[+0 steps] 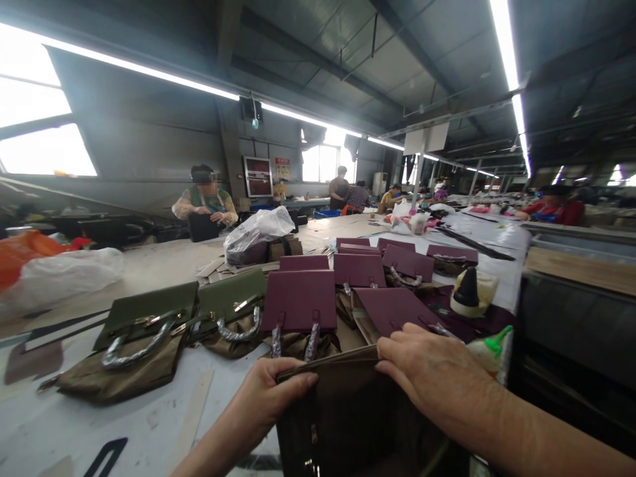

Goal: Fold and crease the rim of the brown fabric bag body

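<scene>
Gripping the brown piece [348,404] at the near edge, the left hand [271,397] and right hand [437,371] pinch its top rim. It looks light and limp, best held by that rim.

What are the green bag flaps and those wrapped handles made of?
The green flap looks like smooth, matte leather or imitation leather; its even surface can't settle which. The handle wears what seems to be clear plastic film, judging by its shiny, crinkled highlights; the material underneath is hidden.
</scene>
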The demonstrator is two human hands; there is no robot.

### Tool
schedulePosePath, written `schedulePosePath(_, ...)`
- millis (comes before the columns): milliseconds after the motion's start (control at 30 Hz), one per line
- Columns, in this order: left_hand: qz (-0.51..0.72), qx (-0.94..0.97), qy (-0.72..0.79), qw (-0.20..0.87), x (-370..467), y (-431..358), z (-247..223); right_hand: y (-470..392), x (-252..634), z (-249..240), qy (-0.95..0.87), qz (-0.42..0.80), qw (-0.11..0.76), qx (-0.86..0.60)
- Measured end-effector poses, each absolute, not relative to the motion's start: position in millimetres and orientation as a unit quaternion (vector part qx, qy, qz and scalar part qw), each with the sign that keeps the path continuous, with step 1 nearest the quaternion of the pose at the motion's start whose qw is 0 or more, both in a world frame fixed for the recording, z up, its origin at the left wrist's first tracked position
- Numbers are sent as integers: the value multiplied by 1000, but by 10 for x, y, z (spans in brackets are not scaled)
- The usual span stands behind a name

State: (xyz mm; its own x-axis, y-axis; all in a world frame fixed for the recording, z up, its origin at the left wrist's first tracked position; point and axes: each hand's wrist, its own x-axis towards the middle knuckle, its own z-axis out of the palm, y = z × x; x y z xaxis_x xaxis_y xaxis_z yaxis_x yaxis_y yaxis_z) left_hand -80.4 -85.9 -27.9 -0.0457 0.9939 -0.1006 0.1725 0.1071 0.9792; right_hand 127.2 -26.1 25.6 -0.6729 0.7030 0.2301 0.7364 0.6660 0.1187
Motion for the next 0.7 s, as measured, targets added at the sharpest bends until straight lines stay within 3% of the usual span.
schedulePosePath(433,434,479,589,485,-811,-864,-318,-219,1405,213,-903,-86,115,-404)
schedulePosePath(700,462,488,594,443,-829,-842,-435,-261,1561,176,-933,-105,127,-321)
